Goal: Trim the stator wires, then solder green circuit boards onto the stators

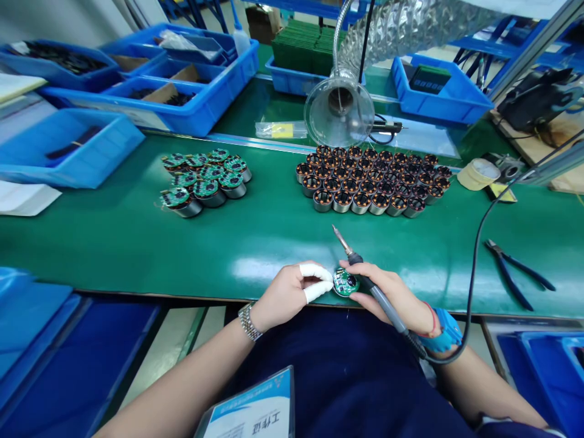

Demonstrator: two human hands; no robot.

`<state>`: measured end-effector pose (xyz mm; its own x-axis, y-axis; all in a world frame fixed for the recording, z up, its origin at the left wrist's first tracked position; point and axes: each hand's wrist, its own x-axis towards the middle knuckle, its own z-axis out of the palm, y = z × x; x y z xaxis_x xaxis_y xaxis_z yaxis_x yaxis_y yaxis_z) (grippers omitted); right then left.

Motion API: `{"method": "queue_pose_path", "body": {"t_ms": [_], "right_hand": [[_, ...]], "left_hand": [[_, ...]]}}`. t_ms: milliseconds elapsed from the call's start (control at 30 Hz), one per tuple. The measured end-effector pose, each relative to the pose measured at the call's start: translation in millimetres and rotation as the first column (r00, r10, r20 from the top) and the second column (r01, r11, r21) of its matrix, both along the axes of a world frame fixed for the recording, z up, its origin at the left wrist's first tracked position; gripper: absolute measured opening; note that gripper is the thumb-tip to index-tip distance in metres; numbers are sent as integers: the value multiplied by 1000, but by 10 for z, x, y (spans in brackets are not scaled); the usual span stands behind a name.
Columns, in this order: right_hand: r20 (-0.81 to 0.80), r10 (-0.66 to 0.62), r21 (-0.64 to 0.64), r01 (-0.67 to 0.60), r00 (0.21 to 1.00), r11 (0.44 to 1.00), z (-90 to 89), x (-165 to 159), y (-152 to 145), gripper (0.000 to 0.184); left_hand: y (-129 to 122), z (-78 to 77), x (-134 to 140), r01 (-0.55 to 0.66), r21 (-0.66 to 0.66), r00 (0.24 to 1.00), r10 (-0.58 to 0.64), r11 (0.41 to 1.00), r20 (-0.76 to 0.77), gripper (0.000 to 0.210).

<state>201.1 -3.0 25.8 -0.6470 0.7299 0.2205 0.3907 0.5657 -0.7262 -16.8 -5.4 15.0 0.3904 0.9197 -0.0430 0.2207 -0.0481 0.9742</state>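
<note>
A round green circuit board [345, 283] is held between my two hands near the bench's front edge. What is beneath it is mostly hidden. My left hand [298, 286], with white covers on thumb and forefinger, pinches at its left rim. A soldering iron [376, 292] lies in my right hand [392, 292], its tip pointing up and away over the bench. Thumb and fingertips of that same hand also touch the board's right side. Beyond, to the right, stand rows of motor stators [360, 202] with copper windings. Several stators topped with green boards [210, 187] are grouped at left.
Diagonal cutters [506, 267] lie on the right, near the iron's black cable [477, 255]. A clear extraction funnel [340, 112] hangs behind the stators. Blue bins [237, 85] line the back left; a yellowish tape roll [478, 173] sits at back right.
</note>
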Motion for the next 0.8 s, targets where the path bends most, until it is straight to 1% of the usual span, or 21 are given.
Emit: {"method": "queue_pose_path", "body": {"t_ms": [167,300,367,433,533,600,667,733,800], "right_hand": [[2,6,-1,-6,1000,1000,11,-4,-3,42],[0,14,29,-14,1000,999,36,-18,-3,43],[-39,-8,81,11,999,997,69,-14,-18,42],[-113,-43,150,60,993,987,127,6,-49,36],[-200,-75,213,118,977,970,262,52,-120,36],[-214,-82,225,131,973,965,368,72,-166,39],[-210,-81,222,128,974,967,461,71,-200,35],[-204,-73,204,115,976,972,521,53,-218,30],[-198,-58,190,96,978,977,544,32,-222,28]], "left_hand": [[-29,-14,17,11,219,989,22,976,-149,6],[-43,-4,19,9,294,980,50,956,-192,7],[-47,3,22,7,303,979,55,953,-194,7],[-50,11,26,9,299,980,51,954,-192,8],[-52,19,29,12,288,981,45,958,-190,8],[-50,19,28,12,285,981,44,958,-190,8],[-50,18,27,12,285,981,44,958,-191,8],[-51,18,27,10,284,980,47,959,-192,8],[-53,23,29,9,281,980,48,960,-195,9]]}}
